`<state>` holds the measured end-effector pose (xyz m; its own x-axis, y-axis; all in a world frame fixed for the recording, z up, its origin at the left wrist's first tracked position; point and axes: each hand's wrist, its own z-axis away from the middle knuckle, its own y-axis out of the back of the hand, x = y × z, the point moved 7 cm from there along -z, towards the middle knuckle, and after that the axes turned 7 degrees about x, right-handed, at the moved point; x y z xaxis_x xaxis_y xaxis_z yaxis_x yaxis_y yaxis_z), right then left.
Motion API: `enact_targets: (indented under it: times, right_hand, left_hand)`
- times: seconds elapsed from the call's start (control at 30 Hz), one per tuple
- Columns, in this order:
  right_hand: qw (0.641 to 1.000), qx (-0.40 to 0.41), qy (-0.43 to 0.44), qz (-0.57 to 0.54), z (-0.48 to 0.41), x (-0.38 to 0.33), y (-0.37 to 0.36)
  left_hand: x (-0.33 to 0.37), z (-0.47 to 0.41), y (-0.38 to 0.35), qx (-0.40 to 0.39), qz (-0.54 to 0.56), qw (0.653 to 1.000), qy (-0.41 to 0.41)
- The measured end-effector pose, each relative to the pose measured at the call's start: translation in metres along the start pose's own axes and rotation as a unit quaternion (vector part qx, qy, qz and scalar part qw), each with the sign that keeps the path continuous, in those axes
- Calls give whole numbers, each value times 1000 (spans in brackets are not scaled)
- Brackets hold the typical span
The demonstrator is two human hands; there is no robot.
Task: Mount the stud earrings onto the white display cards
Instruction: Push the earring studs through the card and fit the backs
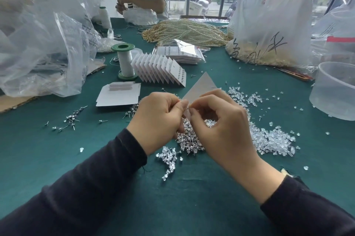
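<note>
The person in the dark sleeves is holding a white display card (200, 88) up off the green table (57, 159), tilted so one corner is pointing away, probably to keep both faces reachable while a post goes through. The left hand (157, 118) is pinching the card's near left edge with curled fingers. The right hand (218, 120) is closing thumb and forefinger on the card's lower part, right against the left fingertips. A thin metal sliver is showing where they meet, likely a stud, though I cannot tell which hand is driving it.

The heap of stud earrings (189, 140) is lying directly under both hands, so reaching for the next one should be quick. The clear earring backs (274, 139) are spreading just beside the right wrist, handy for capping posts. Beyond the hands, filled cards (163, 68) are standing fanned in a row near a thread spool (125, 61), well apart from the loose studs, presumably keeping finished work separate.
</note>
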<state>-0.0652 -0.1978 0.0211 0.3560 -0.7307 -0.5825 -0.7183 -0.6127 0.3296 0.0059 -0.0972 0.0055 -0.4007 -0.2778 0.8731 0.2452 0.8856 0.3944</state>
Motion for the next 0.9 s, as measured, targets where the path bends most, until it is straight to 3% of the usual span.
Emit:
enact_targets:
  times: [0.27, 0.47, 0.57, 0.67, 0.77, 0.9]
  right_hand:
    - [1000, -24, -7, 4, 2, -1, -6]
    - [999, 13, 24, -19, -5, -11, 8]
    - [997, 61, 9, -49, -11, -9, 27]
    - [992, 104, -23, -72, -17, -1, 42]
    - [985, 124, -65, -103, -20, 7, 48]
    - [981, 118, -91, -127, -20, 12, 47]
  left_hand:
    - [-1, 0, 1, -6, -25, 1000, -9]
    - [-1, -13, 22, -101, 39, 993, 38]
    - [-20, -25, 60, -56, -150, 986, 42]
    - [-40, -20, 63, -154, -280, 943, 87]
    - [-44, -15, 55, -188, -339, 918, 82]
    - [-40, -20, 51, -161, -337, 926, 47]
